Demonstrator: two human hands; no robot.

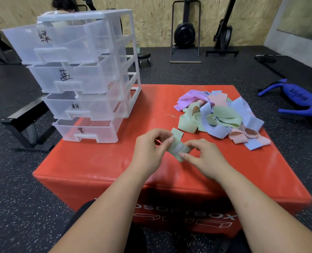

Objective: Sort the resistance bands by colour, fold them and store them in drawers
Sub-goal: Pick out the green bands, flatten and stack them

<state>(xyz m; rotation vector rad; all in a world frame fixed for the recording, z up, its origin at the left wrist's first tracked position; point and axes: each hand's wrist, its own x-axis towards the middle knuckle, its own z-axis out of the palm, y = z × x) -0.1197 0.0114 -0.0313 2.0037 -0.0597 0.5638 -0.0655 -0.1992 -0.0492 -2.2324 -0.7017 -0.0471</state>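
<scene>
A person's left hand [149, 148] and right hand [204, 157] work on a pale green resistance band [179, 149] at the centre of the frame, just above a red soft plyo box [105, 161]. The fingers of both hands are curled and pinching the band, the left at its upper end and the right at its lower end, with the strip partly doubled over between them. The fold appears to be under way, not finished. To the right of centre, a loose pile of bands [219, 114] in green, blue, pink and purple lies tangled and unsorted on the box, so most of the sorting and folding seems to remain. At upper left stands a clear plastic drawer unit [82, 73] with four hand-labelled drawers, all pulled partly out. Whether any band has been stored cannot be told through the cloudy plastic.
</scene>
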